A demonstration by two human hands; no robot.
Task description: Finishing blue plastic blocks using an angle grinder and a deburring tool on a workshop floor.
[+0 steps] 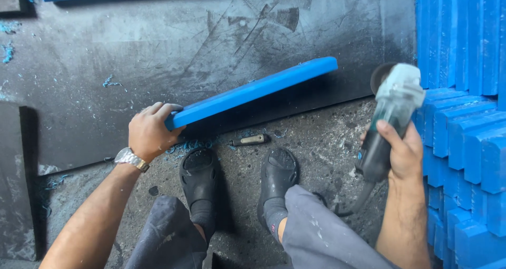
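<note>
Containers: none visible; stacked blue rectangular plastic blocks (pixel 464 137) fill the right edge.
Left hand (pixel 149 132): fingers closed over the near end of a long flat blue plastic board (pixel 253 91), which rests tilted on the dark scuffed work slab (pixel 158 47).
Right hand (pixel 405 152): wrapped around a grey-green angle grinder (pixel 389 120), held off the board.
Floor: small wood-handled tool (pixel 252 140) just beyond the black shoes (pixel 237 179).
Obscured: grinder disc mostly hidden behind its head.
</note>
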